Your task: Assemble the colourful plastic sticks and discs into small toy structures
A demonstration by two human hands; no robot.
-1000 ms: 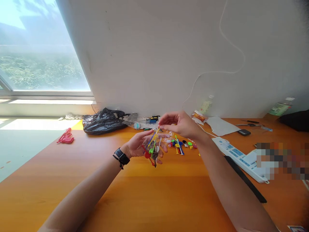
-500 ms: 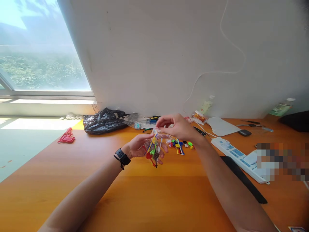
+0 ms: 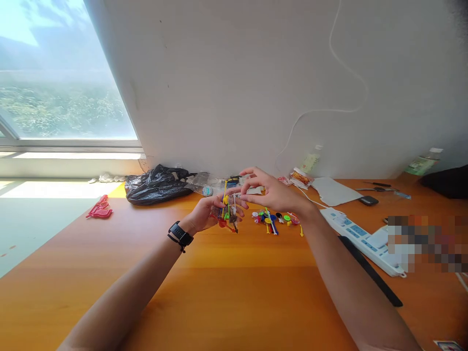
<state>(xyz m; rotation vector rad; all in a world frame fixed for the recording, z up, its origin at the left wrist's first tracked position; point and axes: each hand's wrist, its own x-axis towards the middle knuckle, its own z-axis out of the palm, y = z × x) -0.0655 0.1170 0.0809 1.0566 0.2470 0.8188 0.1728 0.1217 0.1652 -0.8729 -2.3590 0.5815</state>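
Note:
My left hand (image 3: 204, 216), with a black watch on its wrist, is closed around a small clear plastic bag (image 3: 227, 211) filled with coloured plastic picks. A yellow pick (image 3: 225, 191) stands up out of the bag's top. My right hand (image 3: 272, 192) hovers just right of the bag, its fingertips pinched at the bag's mouth beside the yellow pick. Both hands are held a little above the orange table (image 3: 204, 287). A loose heap of coloured picks (image 3: 275, 219) lies on the table under my right hand.
A black plastic bag (image 3: 155, 183) and clear wrappers lie at the wall. A red plastic piece (image 3: 98, 208) sits at the table's left edge. To the right are a white power strip (image 3: 361, 238), a black strip (image 3: 369, 270), white paper (image 3: 334, 191) and a small dark device (image 3: 368, 200).
My left hand has lifted and tipped the bag more upright. A yellow pick now sticks up from its top. My right hand stayed at the bag's mouth.

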